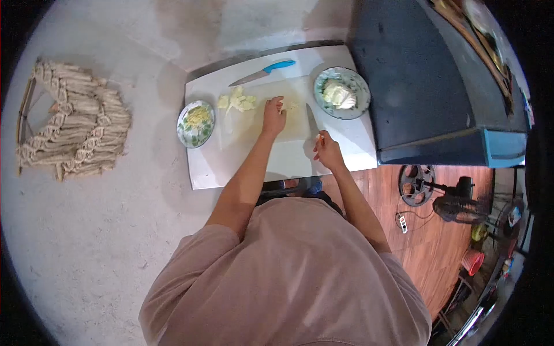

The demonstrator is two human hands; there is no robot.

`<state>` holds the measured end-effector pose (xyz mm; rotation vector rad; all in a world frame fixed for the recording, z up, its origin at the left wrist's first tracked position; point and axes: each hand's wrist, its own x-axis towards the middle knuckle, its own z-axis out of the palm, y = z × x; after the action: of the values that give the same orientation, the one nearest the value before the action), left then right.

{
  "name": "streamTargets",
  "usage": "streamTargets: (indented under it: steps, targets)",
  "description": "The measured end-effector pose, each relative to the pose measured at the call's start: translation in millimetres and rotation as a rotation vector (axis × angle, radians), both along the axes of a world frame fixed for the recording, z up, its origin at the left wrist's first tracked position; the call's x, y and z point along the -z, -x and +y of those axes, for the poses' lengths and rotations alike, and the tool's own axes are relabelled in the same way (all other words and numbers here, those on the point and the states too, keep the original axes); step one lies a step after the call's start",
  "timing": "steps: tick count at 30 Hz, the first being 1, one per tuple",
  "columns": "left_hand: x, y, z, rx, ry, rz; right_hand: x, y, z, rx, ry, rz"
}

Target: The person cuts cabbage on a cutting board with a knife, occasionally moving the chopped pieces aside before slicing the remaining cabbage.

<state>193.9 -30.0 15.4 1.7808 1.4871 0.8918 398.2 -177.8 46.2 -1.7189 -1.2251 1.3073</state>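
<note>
My right hand (328, 152) is closed around the handle of a knife (312, 120), its blade pointing away from me over the right side of a pale cutting board (254, 130). On the board rests my left hand (274, 117), fingers curled; whatever they may hold is hidden. Small chopped pale bits (294, 106) lie just right of its fingertips. To its left are loose pale yellow-green leaf pieces (237, 101), which look like cabbage. A second knife with a blue handle (279, 66) lies beyond the board, untouched.
A patterned plate (183, 135) at the left table edge holds chopped pale bits. Another plate (359, 109) at the right bears a pale leafy chunk. The white table (202, 173) adjoins a wall and a dark cabinet-like unit (415, 81). A fan (459, 209) stands behind on the right.
</note>
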Motion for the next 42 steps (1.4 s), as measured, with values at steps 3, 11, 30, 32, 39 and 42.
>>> streamTargets:
  steps: [3, 11, 30, 32, 39, 42]
  targets:
    - [-32.0, 30.2, -21.1, -0.138, -0.087, 0.035, 5.9, 9.8, 8.0, 0.015, -0.013, 0.006]
    - [-26.7, 210.3, 39.8, -0.156, -0.013, 0.369, 24.7, 27.4, -68.1, 0.128, -0.056, 0.31]
    - [-27.9, 150.0, 109.7, 0.49, -0.351, 0.431, 14.6, 190.2, -109.7, 0.491, -0.037, 0.363]
    - [-17.4, 140.3, 115.0, 0.508, -0.388, 0.423, 14.8, 192.5, -109.0, 0.451, -0.061, 0.29]
    - [-16.1, 138.0, 138.6, 0.596, -0.159, 0.56, -12.3, 189.8, -96.7, 0.525, -0.044, 0.242]
    - [-33.0, 133.0, 136.1, 0.621, -0.095, 0.509, -11.2, 182.2, -91.6, 0.522, -0.082, 0.28]
